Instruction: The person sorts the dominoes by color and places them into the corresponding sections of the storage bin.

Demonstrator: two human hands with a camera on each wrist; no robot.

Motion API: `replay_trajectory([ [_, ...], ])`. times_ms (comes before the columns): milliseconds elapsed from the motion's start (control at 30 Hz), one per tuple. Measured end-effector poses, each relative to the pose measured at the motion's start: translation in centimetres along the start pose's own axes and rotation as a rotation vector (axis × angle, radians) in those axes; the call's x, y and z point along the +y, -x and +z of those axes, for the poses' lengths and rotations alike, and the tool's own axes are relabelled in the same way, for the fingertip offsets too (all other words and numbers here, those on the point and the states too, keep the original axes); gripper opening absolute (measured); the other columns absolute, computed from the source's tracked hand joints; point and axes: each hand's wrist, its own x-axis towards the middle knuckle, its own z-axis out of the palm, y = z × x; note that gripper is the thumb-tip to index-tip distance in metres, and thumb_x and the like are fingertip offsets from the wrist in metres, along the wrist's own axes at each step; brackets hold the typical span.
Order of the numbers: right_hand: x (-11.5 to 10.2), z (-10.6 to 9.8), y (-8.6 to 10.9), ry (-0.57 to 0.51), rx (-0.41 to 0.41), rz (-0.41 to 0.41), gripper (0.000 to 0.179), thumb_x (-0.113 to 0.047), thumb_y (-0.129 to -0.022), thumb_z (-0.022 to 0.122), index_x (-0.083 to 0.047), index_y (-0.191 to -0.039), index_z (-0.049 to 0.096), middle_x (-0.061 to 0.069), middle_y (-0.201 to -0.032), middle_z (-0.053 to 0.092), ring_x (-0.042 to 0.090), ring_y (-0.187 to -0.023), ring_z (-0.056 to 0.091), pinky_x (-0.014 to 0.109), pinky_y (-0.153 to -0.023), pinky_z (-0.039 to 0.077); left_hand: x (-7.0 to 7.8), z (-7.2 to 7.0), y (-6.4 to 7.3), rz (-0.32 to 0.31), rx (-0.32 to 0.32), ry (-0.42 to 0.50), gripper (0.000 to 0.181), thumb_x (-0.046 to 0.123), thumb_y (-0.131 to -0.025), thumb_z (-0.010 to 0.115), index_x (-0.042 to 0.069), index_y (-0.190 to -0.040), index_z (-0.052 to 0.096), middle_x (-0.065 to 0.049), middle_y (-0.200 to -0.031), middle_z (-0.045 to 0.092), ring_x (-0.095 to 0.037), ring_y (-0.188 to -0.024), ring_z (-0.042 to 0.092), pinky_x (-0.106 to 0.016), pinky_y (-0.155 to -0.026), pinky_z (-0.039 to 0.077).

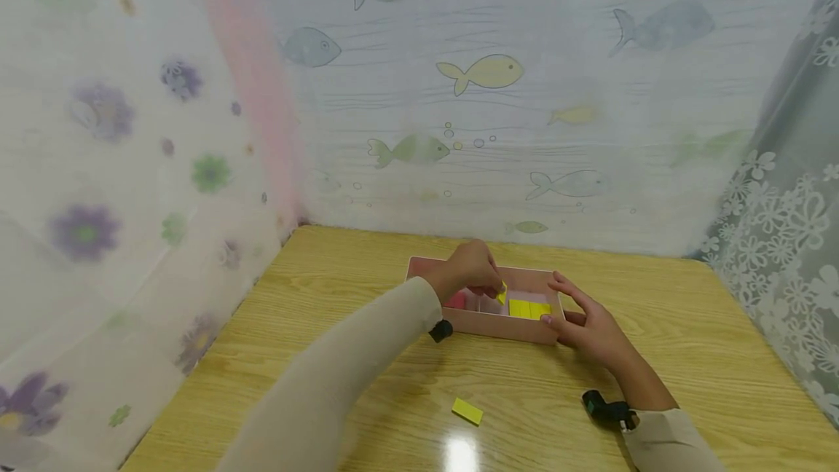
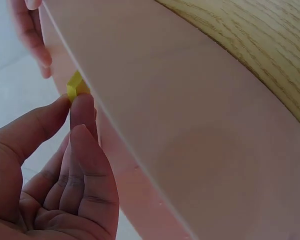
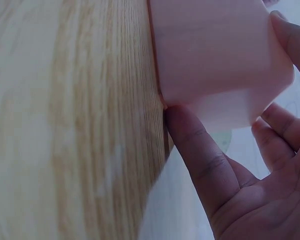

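Note:
A pink box (image 1: 498,328) with inner dividers stands on the wooden table. Over its middle, my left hand (image 1: 475,268) pinches a small yellow tile (image 2: 76,87) between thumb and fingertips, just behind the front wall's rim. My right hand (image 1: 593,326) holds the box's right end, thumb at the front rim and fingers spread round the end and far corner. Several yellow tiles (image 1: 529,309) lie side by side in the right compartment. Something red (image 1: 454,301) shows in the left part, mostly hidden by my left forearm.
One more yellow tile (image 1: 467,411) lies on the table (image 1: 524,399) in front of the box. A fish-print curtain (image 1: 485,166) hangs behind the table, with a flowered sheet (image 1: 131,202) at the left and a lace-patterned curtain (image 1: 786,239) at the right.

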Motion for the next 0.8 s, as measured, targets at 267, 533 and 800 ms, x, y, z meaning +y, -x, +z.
replay_trajectory([
  [267,-0.03,0.12,0.05,-0.002,0.006,0.000,0.075,-0.033,-0.098,0.074,-0.020,-0.161,0.037,-0.011,-0.174,0.014,0.056,-0.142,0.041,0.047,-0.083,0.064,0.23,0.46,-0.07,0.002,0.008,-0.045,0.021,0.014,-0.084,0.087,0.005,-0.068,0.077,-0.004,-0.066,0.075,-0.019,-0.068,0.076,-0.035,-0.069,0.065],
  [533,0.03,0.11,0.00,-0.010,-0.009,-0.017,0.075,-0.032,-0.099,0.072,-0.018,-0.163,0.034,-0.008,-0.175,0.013,0.053,-0.141,0.045,0.046,-0.083,0.064,0.64,0.72,-0.54,0.004,0.025,-0.064,0.023,0.015,-0.085,0.087,0.006,-0.067,0.076,-0.004,-0.064,0.075,-0.019,-0.068,0.076,-0.034,-0.067,0.065],
  [800,0.12,0.04,0.03,-0.010,-0.004,-0.021,0.075,-0.032,-0.099,0.072,-0.019,-0.162,0.035,-0.008,-0.175,0.013,0.053,-0.141,0.045,0.045,-0.082,0.065,0.77,0.86,-0.93,0.011,0.017,-0.087,0.024,0.016,-0.083,0.088,0.007,-0.065,0.076,-0.002,-0.062,0.074,-0.017,-0.064,0.075,-0.033,-0.064,0.064],
])
